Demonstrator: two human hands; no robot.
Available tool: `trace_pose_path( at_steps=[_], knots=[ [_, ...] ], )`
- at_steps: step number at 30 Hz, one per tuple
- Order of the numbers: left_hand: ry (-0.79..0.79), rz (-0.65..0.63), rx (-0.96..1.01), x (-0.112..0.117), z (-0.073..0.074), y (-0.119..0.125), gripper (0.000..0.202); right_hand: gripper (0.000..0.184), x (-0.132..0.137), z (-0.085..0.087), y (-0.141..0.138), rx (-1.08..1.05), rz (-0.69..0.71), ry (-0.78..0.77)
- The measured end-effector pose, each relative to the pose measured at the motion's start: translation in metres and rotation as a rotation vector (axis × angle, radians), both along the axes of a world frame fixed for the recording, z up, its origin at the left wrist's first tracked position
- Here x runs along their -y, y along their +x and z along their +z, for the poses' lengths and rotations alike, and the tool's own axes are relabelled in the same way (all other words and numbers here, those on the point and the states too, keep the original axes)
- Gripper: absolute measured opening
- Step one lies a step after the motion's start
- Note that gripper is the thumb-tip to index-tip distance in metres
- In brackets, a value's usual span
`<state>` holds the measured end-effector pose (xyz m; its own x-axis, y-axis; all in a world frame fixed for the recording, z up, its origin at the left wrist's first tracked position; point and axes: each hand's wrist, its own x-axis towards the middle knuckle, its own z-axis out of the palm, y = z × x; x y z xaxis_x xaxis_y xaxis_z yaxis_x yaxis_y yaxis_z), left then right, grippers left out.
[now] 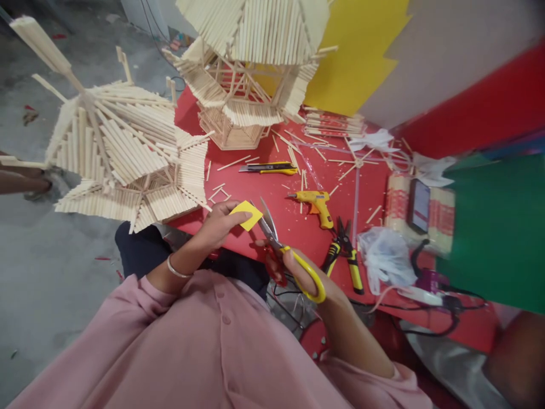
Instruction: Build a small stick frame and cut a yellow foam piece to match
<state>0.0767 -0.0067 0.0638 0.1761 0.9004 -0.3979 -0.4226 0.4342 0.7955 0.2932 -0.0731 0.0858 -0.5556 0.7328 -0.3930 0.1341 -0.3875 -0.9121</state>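
My left hand (221, 222) pinches a small yellow piece of paper (250, 215) between thumb and fingers, just over the near edge of the red table. In my right hand (300, 270) is a pair of scissors (272, 232) with yellow handles, its blades parted and pointing away from me beside the paper's right side. Whether a blade touches the paper I cannot tell. Beyond the hands lie a yellow utility knife (268, 168) and a yellow glue gun (313, 205). Black-and-yellow pliers (344, 250) rest to the right of the scissors.
Two stick-built models with layered roofs, one at left (123, 142) and one behind (251, 102), stand close by. Loose sticks (293, 159) litter the red table (272, 196). A plastic bag (385, 255), wrapped stick bundles (398, 204), a phone (419, 205) and cables (447, 324) occupy the right side.
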Motion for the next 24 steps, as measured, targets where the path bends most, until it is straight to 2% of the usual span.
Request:
trace_pose_path(
  at_steps=[8, 18, 24],
  knots=[
    [0.017, -0.063, -0.055, -0.002, 0.0, 0.0, 0.021, 0.063, -0.009, 0.01, 0.002, 0.125, 0.076, 0.063],
    [0.019, -0.109, -0.054, -0.003, -0.001, 0.002, 0.02, 0.062, -0.008, 0.015, 0.001, 0.128, 0.034, 0.111],
    [0.027, -0.124, -0.078, -0.004, 0.001, 0.003, 0.02, 0.061, -0.007, 0.009, 0.003, 0.116, 0.03, 0.114]
  ],
)
